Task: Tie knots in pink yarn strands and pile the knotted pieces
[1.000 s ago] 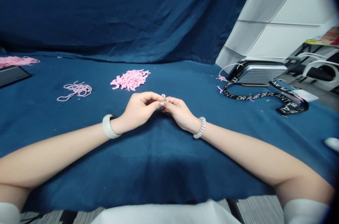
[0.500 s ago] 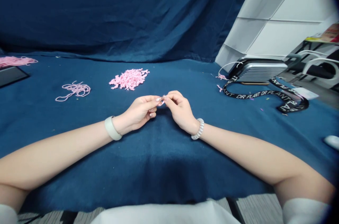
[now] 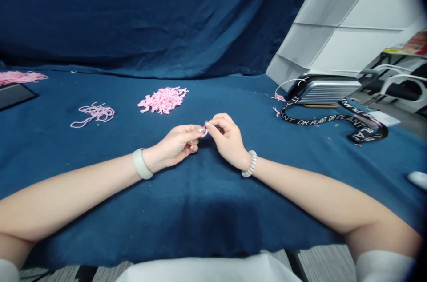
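Note:
My left hand (image 3: 178,144) and my right hand (image 3: 228,139) meet fingertip to fingertip above the cloth. Between them is a short piece of pink yarn (image 3: 205,131), mostly hidden by the fingers. Each hand pinches it with thumb and forefinger. Beyond my left hand lies a heap of small knotted pink yarn pieces (image 3: 163,100). Farther left rests a loose tangle of pink yarn strands (image 3: 96,113).
Blue cloth (image 3: 213,211) covers the table. At the far left, pink yarn (image 3: 20,77) lies on a dark-edged box (image 3: 15,95). On the right are a ribbed silver case (image 3: 330,90), a black lettered strap (image 3: 313,121) and a white object (image 3: 417,179).
My left hand has dropped slightly and its wrist has turned a little. The small yarn loop between the fingertips looks smaller now. My right hand has barely moved.

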A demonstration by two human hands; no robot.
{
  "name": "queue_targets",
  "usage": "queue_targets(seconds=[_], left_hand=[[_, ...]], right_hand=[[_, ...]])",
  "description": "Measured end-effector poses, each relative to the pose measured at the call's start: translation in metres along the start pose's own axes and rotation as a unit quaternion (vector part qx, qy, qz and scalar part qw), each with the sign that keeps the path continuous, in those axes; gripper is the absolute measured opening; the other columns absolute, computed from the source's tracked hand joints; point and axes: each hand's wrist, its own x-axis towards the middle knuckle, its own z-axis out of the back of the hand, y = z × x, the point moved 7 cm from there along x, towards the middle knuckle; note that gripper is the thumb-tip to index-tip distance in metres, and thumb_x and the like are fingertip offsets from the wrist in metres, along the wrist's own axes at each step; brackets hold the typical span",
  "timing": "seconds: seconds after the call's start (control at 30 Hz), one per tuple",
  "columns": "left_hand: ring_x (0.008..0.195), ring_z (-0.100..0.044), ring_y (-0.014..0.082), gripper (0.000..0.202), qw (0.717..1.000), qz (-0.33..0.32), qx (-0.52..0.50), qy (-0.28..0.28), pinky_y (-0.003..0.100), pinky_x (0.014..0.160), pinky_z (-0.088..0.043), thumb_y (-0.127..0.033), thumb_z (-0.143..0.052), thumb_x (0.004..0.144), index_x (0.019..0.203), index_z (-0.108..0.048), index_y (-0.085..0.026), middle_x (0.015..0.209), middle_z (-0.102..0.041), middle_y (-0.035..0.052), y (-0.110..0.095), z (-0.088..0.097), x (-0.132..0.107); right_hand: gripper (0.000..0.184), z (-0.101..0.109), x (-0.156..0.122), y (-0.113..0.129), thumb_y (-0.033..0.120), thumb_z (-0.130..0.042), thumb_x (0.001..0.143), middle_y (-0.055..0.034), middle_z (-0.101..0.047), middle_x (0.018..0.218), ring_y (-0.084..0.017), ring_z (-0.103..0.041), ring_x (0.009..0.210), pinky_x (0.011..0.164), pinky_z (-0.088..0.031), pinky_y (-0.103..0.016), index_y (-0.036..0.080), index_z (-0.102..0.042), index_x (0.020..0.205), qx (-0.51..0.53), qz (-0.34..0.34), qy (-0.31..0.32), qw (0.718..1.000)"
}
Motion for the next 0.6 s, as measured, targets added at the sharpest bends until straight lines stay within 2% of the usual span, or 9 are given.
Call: queue_targets(seconds=[0.2,0.4,0.5,0.6], left_hand=[[0.05,-0.037,0.0017,0.012,1.0,-0.008,0.003,-0.016,0.014,0.045,-0.032,-0.019,-0.072,0.068,0.075,-0.066,-0.012,0.064,-0.05,-0.002,-0.002,0.0,-0.002],[0.053,-0.044,0.0029,0.014,0.99,-0.109,0.005,-0.09,0.015,0.049,-0.036,-0.016,-0.077,0.061,0.068,-0.064,-0.015,0.061,-0.055,-0.0032,-0.026,0.006,-0.005],[0.051,-0.042,0.0026,0.013,0.992,-0.101,-0.005,-0.076,0.016,0.047,-0.035,-0.015,-0.076,0.062,0.067,-0.064,-0.014,0.061,-0.055,-0.0028,-0.026,0.004,-0.004],[0.048,-0.037,0.0016,0.01,0.997,-0.066,-0.003,-0.034,0.015,0.044,-0.032,-0.017,-0.073,0.066,0.069,-0.064,-0.014,0.061,-0.053,-0.0028,-0.019,-0.001,-0.002]], right_hand=[[0.012,-0.001,0.002,-0.002,0.024,-0.054,0.082,-0.0035,-0.053,0.083,-0.014,-0.052,0.079,0.069,-0.042,-0.028,0.019,-0.061,0.073,0.002,0.014,0.007,1.0],[0.015,0.0,0.003,-0.007,0.024,-0.054,0.083,-0.003,-0.053,0.08,-0.014,-0.05,0.075,0.07,-0.041,-0.029,0.018,-0.059,0.07,0.005,-0.017,0.006,1.0],[0.015,-0.001,0.002,-0.005,0.024,-0.053,0.083,-0.0031,-0.052,0.081,-0.014,-0.051,0.078,0.071,-0.041,-0.029,0.019,-0.059,0.07,0.009,-0.012,0.005,1.0],[0.014,0.002,0.001,-0.002,0.024,-0.052,0.084,-0.0033,-0.052,0.083,-0.015,-0.051,0.082,0.074,-0.041,-0.03,0.019,-0.058,0.072,0.008,0.005,-0.011,1.0]])
